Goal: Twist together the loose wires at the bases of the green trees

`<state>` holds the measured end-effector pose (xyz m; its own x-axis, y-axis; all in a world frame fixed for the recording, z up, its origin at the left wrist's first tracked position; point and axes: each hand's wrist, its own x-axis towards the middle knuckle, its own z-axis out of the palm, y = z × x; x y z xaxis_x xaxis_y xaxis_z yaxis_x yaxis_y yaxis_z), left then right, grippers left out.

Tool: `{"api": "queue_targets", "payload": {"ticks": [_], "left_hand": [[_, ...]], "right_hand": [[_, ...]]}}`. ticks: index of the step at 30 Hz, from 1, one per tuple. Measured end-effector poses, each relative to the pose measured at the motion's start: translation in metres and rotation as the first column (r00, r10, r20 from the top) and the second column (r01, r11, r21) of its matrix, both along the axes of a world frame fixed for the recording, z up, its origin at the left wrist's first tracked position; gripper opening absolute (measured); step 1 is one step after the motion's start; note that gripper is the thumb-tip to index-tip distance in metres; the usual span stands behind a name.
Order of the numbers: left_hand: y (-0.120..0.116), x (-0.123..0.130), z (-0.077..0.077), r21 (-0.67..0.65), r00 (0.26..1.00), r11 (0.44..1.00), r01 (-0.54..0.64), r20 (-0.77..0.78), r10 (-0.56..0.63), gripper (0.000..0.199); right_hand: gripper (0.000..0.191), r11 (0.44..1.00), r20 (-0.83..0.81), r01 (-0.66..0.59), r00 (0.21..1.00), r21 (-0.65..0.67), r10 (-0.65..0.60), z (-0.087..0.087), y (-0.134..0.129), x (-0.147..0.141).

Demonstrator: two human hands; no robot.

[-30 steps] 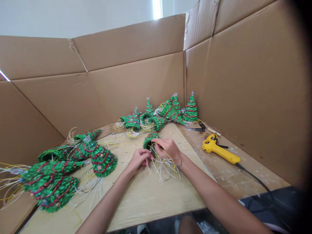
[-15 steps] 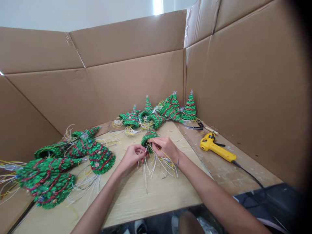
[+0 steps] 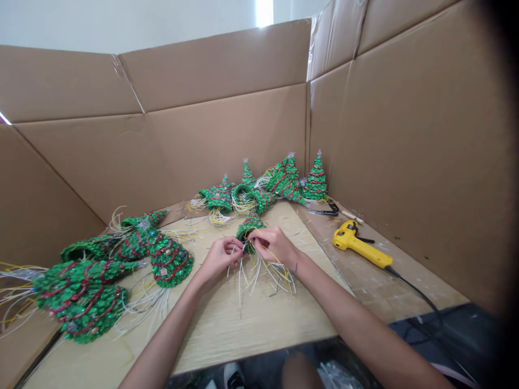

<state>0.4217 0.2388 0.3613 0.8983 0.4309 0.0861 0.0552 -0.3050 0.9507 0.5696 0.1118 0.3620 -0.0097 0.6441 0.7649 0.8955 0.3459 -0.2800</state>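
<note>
At frame centre, a green tree [image 3: 250, 223] lies on the desk [image 3: 227, 337], its wires [image 3: 279, 274] apparently being separated. The left hand's [image 3: 219, 260] grip is pinched on wires, as seemingly is the right hand's [image 3: 278, 248]; the next move calls for steady fingertips.

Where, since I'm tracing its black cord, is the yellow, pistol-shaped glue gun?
In the head view, the glue gun lies on the right, right of the bare right hand, just nearer than the thin, pale stick.
</note>
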Motion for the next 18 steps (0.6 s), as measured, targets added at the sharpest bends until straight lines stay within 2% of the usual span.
{"api": "queue_targets", "payload": {"ticks": [6, 11, 14, 18], "left_hand": [[-0.001, -0.002, 0.004, 0.01, 1.0, 1.0, 0.021, -0.01, -0.021, 0.022], [0.0, -0.004, 0.01, 0.069, 0.989, 0.986, 0.149, -0.011, -0.149, 0.016], [0.0, -0.005, 0.011, 0.101, 0.975, 0.972, 0.214, -0.076, -0.206, 0.012], [0.0, -0.006, 0.01, 0.098, 0.962, 0.965, 0.244, -0.149, -0.228, 0.013]], "right_hand": [[0.021, 0.984, -0.009, -0.02, 1.0, -0.176, 0.019, 0.006, -0.001, -0.002], [0.025, 0.937, 0.016, -0.073, 0.996, -0.343, 0.083, 0.005, -0.001, -0.006], [0.026, 0.921, 0.016, -0.061, 0.997, -0.385, 0.073, 0.004, -0.001, -0.008], [0.031, 0.912, -0.004, -0.066, 0.998, -0.405, 0.07, 0.005, -0.003, -0.006]]}}
